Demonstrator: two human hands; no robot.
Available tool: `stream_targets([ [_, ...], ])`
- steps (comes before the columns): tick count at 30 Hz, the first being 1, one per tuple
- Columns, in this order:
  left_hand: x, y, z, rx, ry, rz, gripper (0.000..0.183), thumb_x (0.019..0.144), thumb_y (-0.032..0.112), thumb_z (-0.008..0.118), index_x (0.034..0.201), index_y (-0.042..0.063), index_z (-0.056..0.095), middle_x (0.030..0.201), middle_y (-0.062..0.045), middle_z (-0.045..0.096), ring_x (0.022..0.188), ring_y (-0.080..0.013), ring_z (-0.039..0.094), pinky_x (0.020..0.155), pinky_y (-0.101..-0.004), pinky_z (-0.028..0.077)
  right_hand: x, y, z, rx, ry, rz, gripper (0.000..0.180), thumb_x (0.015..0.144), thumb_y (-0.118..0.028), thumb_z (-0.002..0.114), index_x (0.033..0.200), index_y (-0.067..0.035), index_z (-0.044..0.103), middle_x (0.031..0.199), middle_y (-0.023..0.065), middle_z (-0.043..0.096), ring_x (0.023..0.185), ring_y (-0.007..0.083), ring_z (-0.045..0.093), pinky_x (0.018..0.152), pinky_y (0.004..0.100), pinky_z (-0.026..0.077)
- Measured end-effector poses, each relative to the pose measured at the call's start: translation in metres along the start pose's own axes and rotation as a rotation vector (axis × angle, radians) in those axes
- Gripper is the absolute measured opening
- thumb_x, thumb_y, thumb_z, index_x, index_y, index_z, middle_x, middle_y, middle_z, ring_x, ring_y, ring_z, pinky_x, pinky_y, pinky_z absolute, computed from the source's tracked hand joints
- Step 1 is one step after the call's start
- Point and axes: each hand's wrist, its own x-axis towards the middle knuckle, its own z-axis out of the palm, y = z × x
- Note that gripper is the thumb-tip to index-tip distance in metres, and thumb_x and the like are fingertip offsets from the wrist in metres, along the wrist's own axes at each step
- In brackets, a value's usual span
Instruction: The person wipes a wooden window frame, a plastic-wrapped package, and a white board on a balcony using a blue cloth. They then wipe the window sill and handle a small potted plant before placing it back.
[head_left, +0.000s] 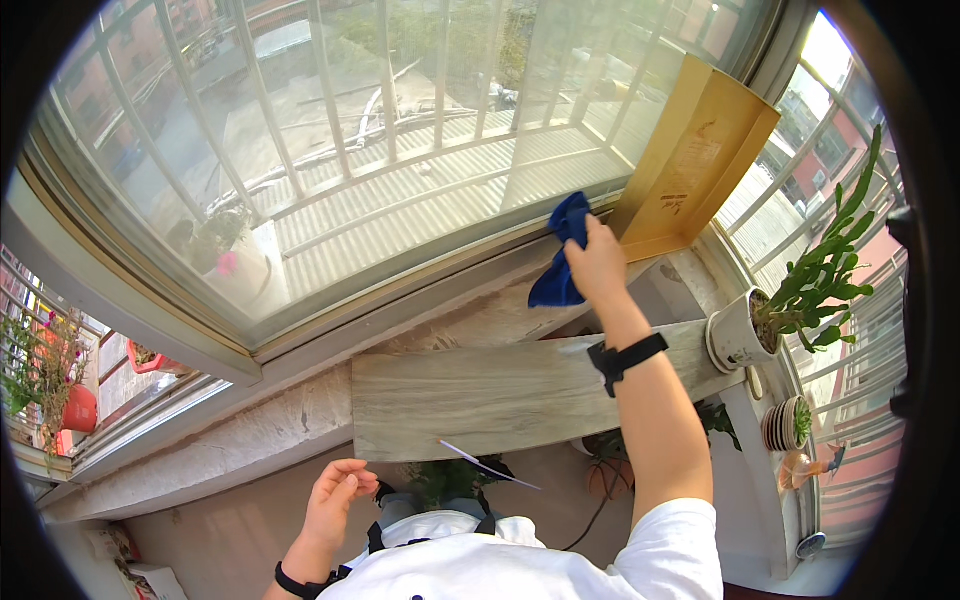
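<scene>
My right hand (600, 259) grips a blue cloth (559, 281) at the lower frame of the sliding window (420, 202), just left of a tall gold box (679, 165) that leans in the window corner. Part of the cloth hangs below my fingers. My left hand (341, 491) holds nothing, its fingers apart and slightly curled, close to the near left corner of a grey wood-patterned board (480, 397). The board lies below the window sill, under my right forearm.
A cactus-like plant in a white pot (739, 334) stands at the board's right end. Further down the right sill are a small striped pot (780, 424) and an orange figurine (796, 471). A thin white stick (487, 465) crosses the board's near edge. Potted flowers (60, 375) stand outside at left.
</scene>
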Motion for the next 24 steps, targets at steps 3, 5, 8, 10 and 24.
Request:
stream_targets([
  [3, 0.008, 0.006, 0.010, 0.024, -0.064, 0.021, 0.023, 0.097, 0.012, 0.048, 0.117, 0.003, 0.055, 0.103, -0.010, 0.064, 0.098, -0.0198, 0.061, 0.091, -0.0349, 0.048, -0.042, -0.044, 0.005, 0.091, -0.066, -0.176, 0.048, 0.081, -0.019, 0.062, 0.127, -0.010, 0.051, 0.109, 0.0156, 0.058, 0.094, 0.0373, 0.061, 0.078, 0.0452, 0.051],
  [5, 0.014, 0.011, 0.020, 0.065, -0.113, 0.037, 0.023, 0.096, 0.014, 0.049, 0.116, 0.004, 0.055, 0.102, -0.010, 0.065, 0.097, -0.0203, 0.061, 0.089, -0.0352, 0.048, -0.061, -0.065, 0.007, 0.128, -0.130, -0.233, 0.049, 0.082, -0.017, 0.063, 0.128, -0.011, 0.051, 0.110, 0.0135, 0.057, 0.092, 0.0365, 0.062, 0.076, 0.0450, 0.051],
  [8, 0.019, 0.015, 0.036, 0.135, -0.196, 0.020, 0.024, 0.096, 0.014, 0.049, 0.117, 0.004, 0.055, 0.104, -0.009, 0.064, 0.099, -0.0197, 0.061, 0.091, -0.0352, 0.048, -0.064, -0.070, 0.000, 0.263, -0.224, -0.258, 0.048, 0.080, -0.017, 0.064, 0.127, -0.013, 0.054, 0.112, 0.0106, 0.058, 0.094, 0.0354, 0.061, 0.079, 0.0433, 0.051],
  [10, 0.017, 0.016, 0.041, 0.171, -0.235, 0.039, 0.024, 0.096, 0.013, 0.050, 0.118, 0.004, 0.055, 0.105, -0.009, 0.064, 0.100, -0.0192, 0.061, 0.092, -0.0351, 0.047, -0.050, -0.053, -0.011, 0.347, -0.134, -0.250, 0.045, 0.079, -0.012, 0.062, 0.123, -0.017, 0.058, 0.110, 0.0116, 0.059, 0.102, 0.0344, 0.059, 0.086, 0.0415, 0.049],
  [24, -0.007, 0.004, -0.018, 0.057, -0.033, 0.019, 0.023, 0.097, 0.012, 0.051, 0.117, 0.001, 0.056, 0.105, -0.010, 0.065, 0.098, -0.0166, 0.060, 0.092, -0.0316, 0.047, -0.094, -0.152, 0.028, 0.156, 0.006, -0.761, 0.027, 0.074, -0.005, 0.059, 0.099, -0.015, 0.064, 0.097, 0.0021, 0.063, 0.094, 0.0240, 0.060, 0.075, 0.0347, 0.053],
])
